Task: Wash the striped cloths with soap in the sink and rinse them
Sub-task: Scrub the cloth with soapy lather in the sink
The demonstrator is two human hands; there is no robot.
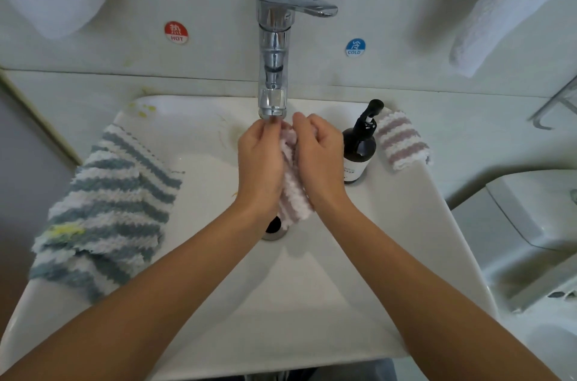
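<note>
A pink-and-white striped cloth (293,193) hangs bunched between my two hands, right under the spout of the chrome tap (273,68). My left hand (259,162) grips its left side and my right hand (318,159) grips its right side, fingers curled round the fabric. Its lower end dangles over the drain (274,229) of the white sink (218,302). A blue-and-white striped cloth (103,212) with a yellow stain lies over the sink's left rim. Another pink striped cloth (402,140) lies folded on the right rim. I cannot tell whether water is running.
A dark soap pump bottle (359,149) stands on the rim just right of my right hand. Yellow smears (145,109) mark the sink's back left corner. White towels (505,12) hang on the wall at upper right and upper left. A toilet (530,224) sits at the right.
</note>
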